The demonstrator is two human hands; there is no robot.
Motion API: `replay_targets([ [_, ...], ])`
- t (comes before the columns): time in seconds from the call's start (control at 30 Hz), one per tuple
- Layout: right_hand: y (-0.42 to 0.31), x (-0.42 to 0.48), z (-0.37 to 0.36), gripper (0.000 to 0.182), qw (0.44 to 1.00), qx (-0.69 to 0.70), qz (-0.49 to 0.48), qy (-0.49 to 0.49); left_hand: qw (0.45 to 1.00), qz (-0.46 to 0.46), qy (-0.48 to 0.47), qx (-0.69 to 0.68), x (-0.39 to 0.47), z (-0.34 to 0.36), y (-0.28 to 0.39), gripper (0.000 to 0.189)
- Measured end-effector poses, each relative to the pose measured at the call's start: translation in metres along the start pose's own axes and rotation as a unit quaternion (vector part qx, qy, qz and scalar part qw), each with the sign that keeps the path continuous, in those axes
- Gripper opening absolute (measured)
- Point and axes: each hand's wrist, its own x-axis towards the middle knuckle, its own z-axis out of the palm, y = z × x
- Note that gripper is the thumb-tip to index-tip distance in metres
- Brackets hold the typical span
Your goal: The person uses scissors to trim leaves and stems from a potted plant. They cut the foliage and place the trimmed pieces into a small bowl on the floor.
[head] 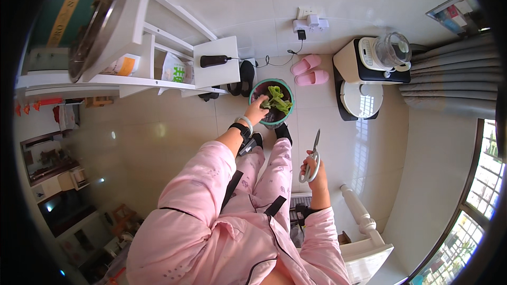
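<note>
A leafy green vegetable (278, 99) is over the mouth of a round bin with a teal rim (292, 107) and a dark liner. My left hand (258, 109) reaches over the bin's left side, its fingers around the base of the greens. Off to the right, my right hand (315, 168) holds scissors (316, 154) with pale grey handles, the metal blades pointing away from me. The blades look closed together. Below the bin, my feet in dark footwear stand close to it.
Pink slippers (313, 77) lie right of the bin, dark shoes (247, 77) left of it. A white shelf unit (218, 77) stands at left, with a cord running to a power strip (321, 25). A robot vacuum (361, 101) sits at right, a white railing post (356, 208) at lower right.
</note>
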Motion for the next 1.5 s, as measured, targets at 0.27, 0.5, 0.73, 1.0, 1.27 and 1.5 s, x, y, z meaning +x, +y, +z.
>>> replay_targets([
  [0.27,0.006,0.013,-0.014,0.044,1.000,-0.001,0.001,0.014,0.951,-0.156,0.130,0.233,-0.042,-0.060,-0.103,0.045],
  [0.5,-0.017,0.015,0.008,0.043,0.999,-0.034,-0.005,-0.012,0.958,-0.224,0.148,0.103,-0.098,-0.065,-0.063,0.022],
  [0.73,-0.067,0.003,0.066,0.044,0.988,-0.078,-0.037,-0.127,0.983,-0.024,0.129,0.125,-0.116,-0.066,0.010,0.025],
  [1.0,-0.150,-0.054,0.168,0.041,0.933,-0.147,-0.099,-0.312,0.980,0.103,0.171,-0.017,-0.198,-0.080,0.196,0.034],
  [1.27,-0.207,-0.142,0.243,0.044,0.870,-0.214,-0.191,-0.401,0.908,0.173,0.378,-0.050,-0.270,-0.112,0.267,0.032],
  [1.5,-0.199,-0.214,0.304,0.043,0.825,-0.250,-0.223,-0.455,0.863,0.328,0.357,-0.141,-0.297,-0.158,0.261,0.019],
])
